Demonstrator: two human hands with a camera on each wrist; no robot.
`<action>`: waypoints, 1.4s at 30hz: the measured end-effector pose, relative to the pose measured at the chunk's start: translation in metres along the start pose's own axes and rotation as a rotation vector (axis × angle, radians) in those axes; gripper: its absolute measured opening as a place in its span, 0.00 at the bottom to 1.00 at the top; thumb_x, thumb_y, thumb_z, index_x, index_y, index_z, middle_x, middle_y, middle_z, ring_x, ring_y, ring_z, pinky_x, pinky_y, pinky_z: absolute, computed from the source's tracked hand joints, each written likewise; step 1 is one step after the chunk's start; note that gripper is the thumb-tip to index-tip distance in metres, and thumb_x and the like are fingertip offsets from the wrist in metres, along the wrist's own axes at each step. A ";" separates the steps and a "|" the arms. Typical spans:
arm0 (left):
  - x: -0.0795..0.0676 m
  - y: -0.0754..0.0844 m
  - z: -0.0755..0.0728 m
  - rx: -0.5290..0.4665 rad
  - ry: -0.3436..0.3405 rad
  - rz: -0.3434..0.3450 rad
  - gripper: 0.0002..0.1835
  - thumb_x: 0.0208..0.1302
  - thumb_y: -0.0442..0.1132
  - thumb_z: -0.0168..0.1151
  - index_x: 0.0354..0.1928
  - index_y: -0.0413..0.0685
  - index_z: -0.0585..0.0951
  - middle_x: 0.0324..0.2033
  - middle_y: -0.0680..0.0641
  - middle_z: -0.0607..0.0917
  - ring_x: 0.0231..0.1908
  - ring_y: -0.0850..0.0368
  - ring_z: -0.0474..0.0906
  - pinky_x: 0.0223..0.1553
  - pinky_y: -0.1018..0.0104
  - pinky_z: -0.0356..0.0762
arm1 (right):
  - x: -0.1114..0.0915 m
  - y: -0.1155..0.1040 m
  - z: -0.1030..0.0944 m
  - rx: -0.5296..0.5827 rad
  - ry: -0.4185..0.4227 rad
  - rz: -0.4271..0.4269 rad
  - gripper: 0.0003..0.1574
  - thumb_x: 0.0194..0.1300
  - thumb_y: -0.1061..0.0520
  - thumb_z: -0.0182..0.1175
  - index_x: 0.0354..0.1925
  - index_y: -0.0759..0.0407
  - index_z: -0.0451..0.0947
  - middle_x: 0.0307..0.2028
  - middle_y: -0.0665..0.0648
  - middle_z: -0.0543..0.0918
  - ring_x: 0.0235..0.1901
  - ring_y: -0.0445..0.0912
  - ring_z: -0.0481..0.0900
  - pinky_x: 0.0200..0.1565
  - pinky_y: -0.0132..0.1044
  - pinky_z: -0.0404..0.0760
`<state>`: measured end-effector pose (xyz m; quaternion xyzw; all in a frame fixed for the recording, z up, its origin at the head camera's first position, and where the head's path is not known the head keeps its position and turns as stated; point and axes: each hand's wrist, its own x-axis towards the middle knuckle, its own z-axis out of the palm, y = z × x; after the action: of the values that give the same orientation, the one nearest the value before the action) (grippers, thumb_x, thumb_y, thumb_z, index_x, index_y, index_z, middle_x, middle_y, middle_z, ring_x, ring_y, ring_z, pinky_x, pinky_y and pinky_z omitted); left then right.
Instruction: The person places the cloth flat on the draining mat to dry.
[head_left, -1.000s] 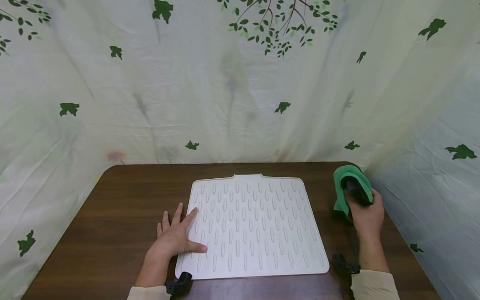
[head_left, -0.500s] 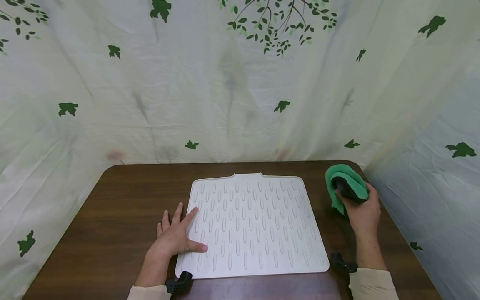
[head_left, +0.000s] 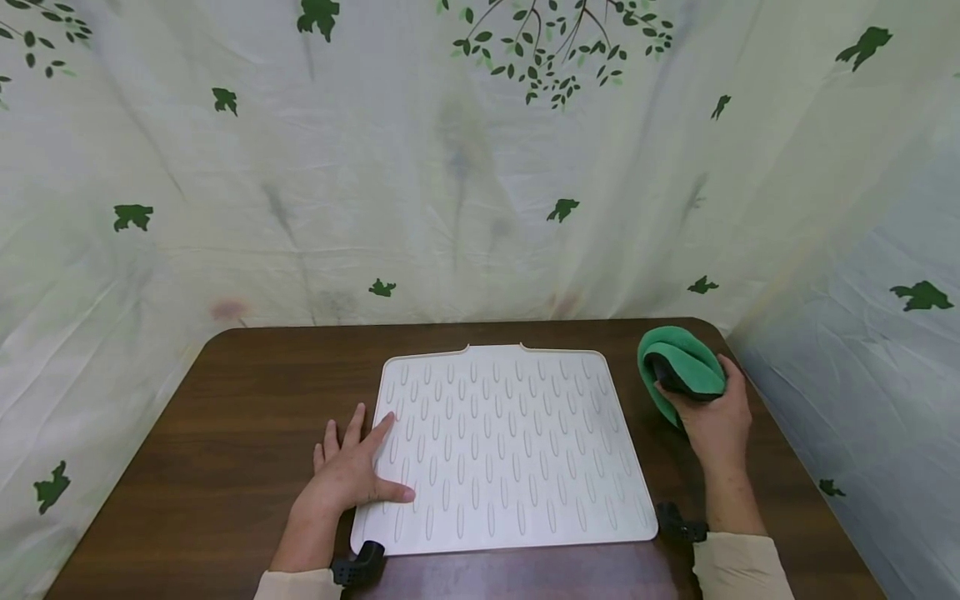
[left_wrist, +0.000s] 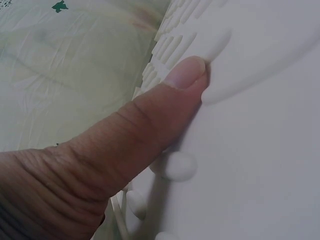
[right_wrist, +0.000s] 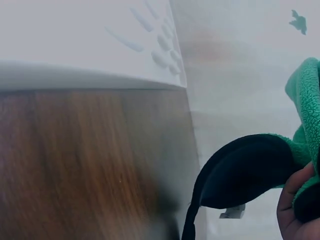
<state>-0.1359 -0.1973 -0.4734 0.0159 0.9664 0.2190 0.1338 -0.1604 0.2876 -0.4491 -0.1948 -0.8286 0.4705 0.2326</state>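
Observation:
A white ridged drying mat [head_left: 502, 450] lies flat on the table, its short raised tab at the far edge. My left hand [head_left: 348, 475] rests at its left edge with fingers spread; the thumb [left_wrist: 145, 115] lies on the mat's surface among the ridges. At the right, my right hand [head_left: 720, 425] grips a folded green fleecy cloth [head_left: 682, 343] together with a soft black piece [right_wrist: 245, 172], which looks like an eye mask with a thin strap. In the right wrist view the fingers show only partly, beside the black piece and the green cloth.
The dark wooden table [head_left: 247, 425] has rounded far corners. Behind it and at the sides hangs a pale curtain [head_left: 480, 208] with green leaf prints. A black wrist camera [head_left: 358, 567] sits at the left wrist, another camera [head_left: 682, 525] at the right.
My right hand has moved left and slightly away from me, carrying the green cloth and black piece nearer the mat. The left hand and the mat have stayed in place.

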 end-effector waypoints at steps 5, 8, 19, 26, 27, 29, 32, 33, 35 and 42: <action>-0.001 0.000 0.000 -0.004 0.000 0.001 0.69 0.18 0.71 0.72 0.71 0.62 0.53 0.71 0.40 0.36 0.63 0.26 0.25 0.55 0.27 0.31 | -0.001 -0.004 0.000 -0.053 -0.033 0.003 0.65 0.38 0.38 0.74 0.70 0.41 0.50 0.64 0.54 0.63 0.62 0.53 0.60 0.58 0.56 0.60; -0.001 0.000 0.000 -0.003 -0.001 -0.001 0.69 0.18 0.71 0.73 0.71 0.62 0.53 0.71 0.40 0.36 0.63 0.26 0.25 0.55 0.27 0.31 | -0.002 -0.007 0.002 -0.071 -0.059 0.008 0.67 0.38 0.36 0.73 0.70 0.41 0.47 0.65 0.55 0.62 0.62 0.55 0.59 0.58 0.58 0.60; 0.000 -0.002 0.000 -0.006 -0.001 -0.003 0.70 0.18 0.72 0.72 0.72 0.62 0.52 0.71 0.40 0.36 0.64 0.26 0.24 0.55 0.27 0.30 | -0.006 -0.014 0.008 -0.111 -0.074 -0.045 0.69 0.37 0.35 0.74 0.71 0.44 0.48 0.65 0.56 0.62 0.62 0.57 0.61 0.55 0.61 0.62; 0.000 -0.002 0.001 0.000 0.002 -0.003 0.70 0.17 0.72 0.72 0.72 0.63 0.52 0.71 0.40 0.36 0.64 0.26 0.24 0.55 0.27 0.30 | -0.008 -0.018 0.009 -0.125 -0.077 -0.069 0.68 0.37 0.37 0.74 0.71 0.44 0.48 0.65 0.58 0.62 0.61 0.59 0.60 0.55 0.62 0.61; 0.000 -0.002 0.001 0.001 0.001 -0.004 0.70 0.17 0.72 0.72 0.72 0.63 0.52 0.71 0.40 0.36 0.64 0.26 0.24 0.55 0.27 0.30 | -0.009 -0.019 0.009 -0.124 -0.079 -0.070 0.68 0.37 0.37 0.74 0.71 0.44 0.48 0.65 0.59 0.62 0.61 0.59 0.60 0.55 0.63 0.61; 0.000 -0.002 0.001 0.003 0.002 -0.004 0.70 0.17 0.72 0.72 0.72 0.63 0.52 0.71 0.40 0.36 0.64 0.26 0.24 0.55 0.27 0.30 | -0.010 -0.021 0.009 -0.124 -0.082 -0.072 0.68 0.38 0.37 0.74 0.71 0.44 0.48 0.64 0.60 0.62 0.61 0.60 0.60 0.54 0.63 0.60; 0.000 -0.002 0.000 0.004 0.003 -0.005 0.70 0.17 0.72 0.72 0.72 0.63 0.52 0.71 0.40 0.36 0.63 0.26 0.24 0.55 0.27 0.30 | -0.012 -0.023 0.010 -0.128 -0.091 -0.067 0.67 0.39 0.39 0.74 0.71 0.43 0.47 0.64 0.61 0.62 0.61 0.61 0.59 0.54 0.64 0.60; 0.000 -0.002 0.000 0.004 0.005 -0.004 0.70 0.17 0.72 0.72 0.72 0.63 0.52 0.71 0.40 0.36 0.63 0.26 0.24 0.55 0.27 0.30 | -0.013 -0.023 0.011 -0.128 -0.094 -0.063 0.67 0.39 0.39 0.74 0.71 0.43 0.47 0.64 0.61 0.61 0.61 0.61 0.59 0.53 0.64 0.60; 0.001 -0.001 0.000 0.005 0.008 -0.004 0.70 0.17 0.72 0.72 0.72 0.63 0.52 0.71 0.39 0.36 0.63 0.26 0.25 0.55 0.27 0.30 | -0.014 -0.025 0.011 -0.131 -0.100 -0.057 0.68 0.39 0.38 0.74 0.71 0.42 0.47 0.65 0.61 0.61 0.61 0.61 0.58 0.53 0.65 0.60; 0.002 -0.001 0.001 0.015 0.011 -0.008 0.71 0.16 0.72 0.72 0.71 0.63 0.53 0.71 0.40 0.36 0.63 0.26 0.25 0.55 0.27 0.30 | -0.020 -0.029 0.015 -0.144 -0.116 -0.072 0.69 0.39 0.37 0.74 0.71 0.43 0.46 0.62 0.64 0.63 0.60 0.62 0.60 0.51 0.66 0.61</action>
<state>-0.1375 -0.1977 -0.4755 0.0121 0.9688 0.2111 0.1291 -0.1559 0.2526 -0.4349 -0.1533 -0.8790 0.4113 0.1863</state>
